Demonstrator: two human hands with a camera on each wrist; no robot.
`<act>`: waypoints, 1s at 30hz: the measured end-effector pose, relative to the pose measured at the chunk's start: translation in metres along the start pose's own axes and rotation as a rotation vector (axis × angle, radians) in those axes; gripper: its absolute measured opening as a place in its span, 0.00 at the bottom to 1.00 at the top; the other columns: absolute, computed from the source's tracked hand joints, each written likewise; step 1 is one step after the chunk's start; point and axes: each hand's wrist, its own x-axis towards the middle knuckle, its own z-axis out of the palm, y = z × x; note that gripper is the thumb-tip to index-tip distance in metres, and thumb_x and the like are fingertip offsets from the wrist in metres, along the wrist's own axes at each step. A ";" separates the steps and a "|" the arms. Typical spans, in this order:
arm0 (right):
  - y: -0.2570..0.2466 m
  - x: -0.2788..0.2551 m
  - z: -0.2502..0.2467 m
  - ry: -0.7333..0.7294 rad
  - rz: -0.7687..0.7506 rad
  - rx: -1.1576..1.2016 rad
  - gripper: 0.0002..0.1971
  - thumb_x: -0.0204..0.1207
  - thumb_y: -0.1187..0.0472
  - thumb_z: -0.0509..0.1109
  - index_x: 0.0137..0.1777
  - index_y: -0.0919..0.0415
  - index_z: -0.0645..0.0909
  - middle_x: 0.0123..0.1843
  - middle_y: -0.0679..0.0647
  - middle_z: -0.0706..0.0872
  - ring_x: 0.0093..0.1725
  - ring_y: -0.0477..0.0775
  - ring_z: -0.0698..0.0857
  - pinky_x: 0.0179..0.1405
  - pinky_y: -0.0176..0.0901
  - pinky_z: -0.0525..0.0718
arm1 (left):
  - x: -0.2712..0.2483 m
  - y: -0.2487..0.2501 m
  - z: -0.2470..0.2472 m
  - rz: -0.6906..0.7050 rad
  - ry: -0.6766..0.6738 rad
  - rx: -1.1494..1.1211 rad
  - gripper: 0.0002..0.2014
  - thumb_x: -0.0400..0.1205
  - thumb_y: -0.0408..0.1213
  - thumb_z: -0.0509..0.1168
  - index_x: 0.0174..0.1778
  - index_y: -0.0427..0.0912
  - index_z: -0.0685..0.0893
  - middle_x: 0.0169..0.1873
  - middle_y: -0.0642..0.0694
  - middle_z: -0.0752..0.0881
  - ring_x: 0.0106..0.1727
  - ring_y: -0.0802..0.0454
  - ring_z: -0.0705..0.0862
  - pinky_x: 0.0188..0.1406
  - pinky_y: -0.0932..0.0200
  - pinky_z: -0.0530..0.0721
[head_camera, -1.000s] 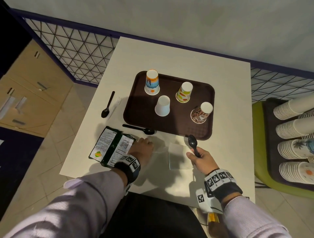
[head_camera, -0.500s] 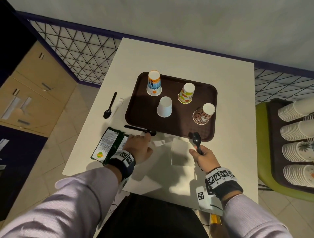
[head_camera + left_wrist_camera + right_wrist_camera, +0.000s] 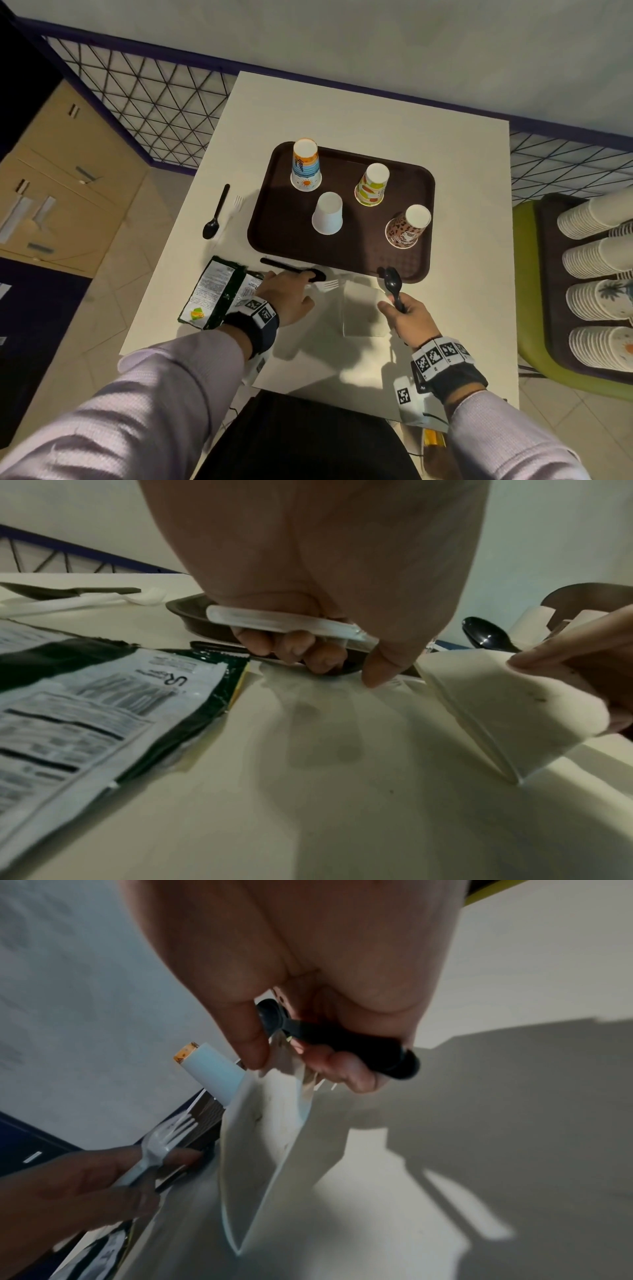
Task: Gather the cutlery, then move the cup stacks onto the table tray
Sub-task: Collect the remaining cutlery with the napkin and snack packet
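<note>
My left hand [image 3: 297, 286] grips a white plastic fork [image 3: 326, 284] by its handle [image 3: 284, 621]. Its curled fingers reach down onto a black spoon [image 3: 284, 266] lying along the front edge of the brown tray [image 3: 423, 192]. My right hand [image 3: 397, 306] holds a second black spoon [image 3: 393, 284] by the handle [image 3: 356, 1043], and its thumb pinches the raised corner of a white napkin [image 3: 363, 310]. A third black spoon [image 3: 214, 214] and another white fork [image 3: 237, 205] lie left of the tray. Cup stacks [image 3: 597, 274] lie on a dark tray at the right.
Four single cups stand upside down on the brown tray, among them a white cup [image 3: 327, 214] and a leopard-print cup [image 3: 407, 226]. A green snack packet [image 3: 219, 291] lies by my left wrist. A green chair [image 3: 527, 308] carries the stacks' tray. The table's near edge [image 3: 308, 387] is close.
My left hand has moved forward with the white fork onto the black spoon by the tray. The right hand keeps its spoon and has lifted the napkin's corner.
</note>
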 end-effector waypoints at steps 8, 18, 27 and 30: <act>0.010 0.000 -0.006 0.031 0.036 0.003 0.10 0.83 0.59 0.73 0.39 0.53 0.80 0.29 0.49 0.79 0.29 0.50 0.76 0.37 0.43 0.74 | 0.010 -0.015 -0.009 -0.028 0.106 0.156 0.23 0.83 0.44 0.63 0.76 0.49 0.77 0.65 0.42 0.78 0.67 0.40 0.77 0.66 0.45 0.76; 0.021 0.000 -0.007 0.033 0.069 0.004 0.09 0.83 0.59 0.73 0.40 0.52 0.82 0.28 0.47 0.79 0.29 0.49 0.77 0.35 0.43 0.74 | 0.022 -0.010 -0.006 0.004 0.028 0.302 0.18 0.86 0.35 0.61 0.73 0.41 0.77 0.67 0.41 0.72 0.68 0.41 0.74 0.66 0.47 0.77; 0.021 0.003 -0.011 0.049 0.065 0.015 0.10 0.83 0.59 0.73 0.39 0.53 0.80 0.30 0.49 0.79 0.30 0.51 0.76 0.37 0.44 0.74 | 0.018 0.003 -0.013 0.119 0.108 0.247 0.13 0.86 0.41 0.61 0.64 0.41 0.78 0.59 0.42 0.82 0.61 0.42 0.77 0.60 0.48 0.78; 0.015 0.003 -0.012 0.036 0.023 0.015 0.09 0.84 0.59 0.71 0.41 0.57 0.79 0.31 0.50 0.79 0.31 0.51 0.76 0.38 0.45 0.73 | 0.011 0.009 -0.018 0.157 0.175 0.172 0.10 0.85 0.43 0.62 0.58 0.42 0.78 0.51 0.43 0.87 0.53 0.43 0.80 0.55 0.47 0.79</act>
